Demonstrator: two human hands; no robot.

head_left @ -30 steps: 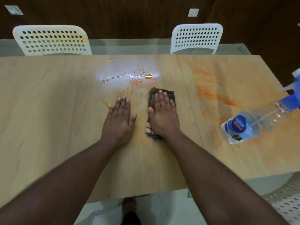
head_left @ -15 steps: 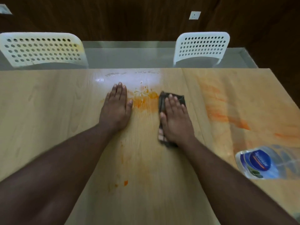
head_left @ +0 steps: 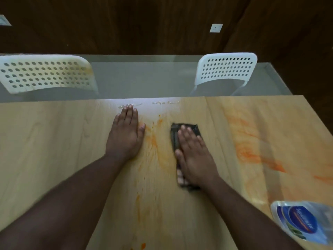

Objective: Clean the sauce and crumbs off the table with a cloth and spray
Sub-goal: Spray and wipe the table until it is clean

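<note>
My right hand [head_left: 195, 156] lies flat, pressing a dark folded cloth [head_left: 175, 139] onto the light wooden table [head_left: 54, 141]. My left hand [head_left: 126, 134] rests palm down on the table to the left, fingers together, holding nothing. Orange sauce smears [head_left: 155, 141] run between the two hands and down toward me. More orange streaks [head_left: 250, 150] cover the right part of the table. A wet shiny patch [head_left: 158, 105] lies at the far edge. The clear spray bottle [head_left: 299, 221] with a blue label lies at the lower right, partly cut off.
Two white perforated chairs stand beyond the far edge, one at the left [head_left: 45, 74] and one at the right [head_left: 225, 69]. Behind them a grey floor meets a dark wooden wall. An orange blob [head_left: 143, 245] sits near the bottom of the view.
Both hands have slid away from me toward the table's far edge, the right one pushing the cloth along. The sauce between them is smeared thinner. The bottle has dropped toward the lower right corner of the view.
</note>
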